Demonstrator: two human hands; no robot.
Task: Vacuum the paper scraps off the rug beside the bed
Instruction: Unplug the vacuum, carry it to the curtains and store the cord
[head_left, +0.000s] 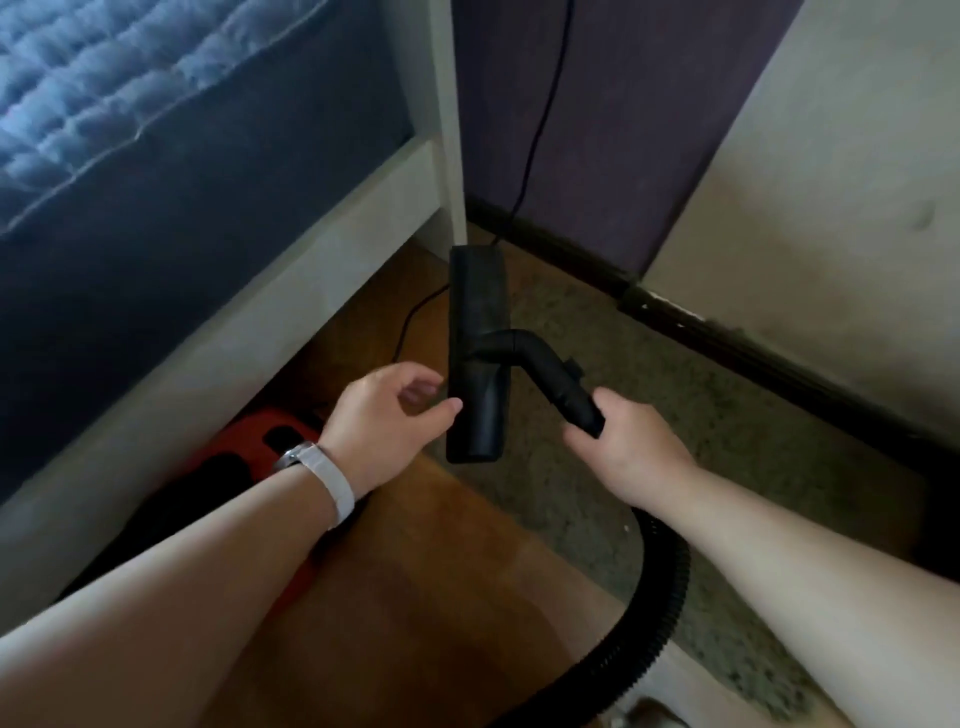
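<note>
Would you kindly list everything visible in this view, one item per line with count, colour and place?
floor nozzle: one, black, held above the rug's left edge, near the bed leg
nozzle neck: one, black, curved, in the right hand
hose: one, black, ribbed, lower right
vacuum body: one, red and black, under the bed frame
cable: one, black, down the wall, then across the floor
rug: one, greenish-grey, right of the bed
bed frame: one, white, left
mattress: one, dark blue, upper left
bedding: one, light blue, top left
wood floor: brown, centre
skirting board: dark, along the walls
watch: one, white strap, left wrist
left hand: open, beside the nozzle
right hand: gripping the neck
</note>
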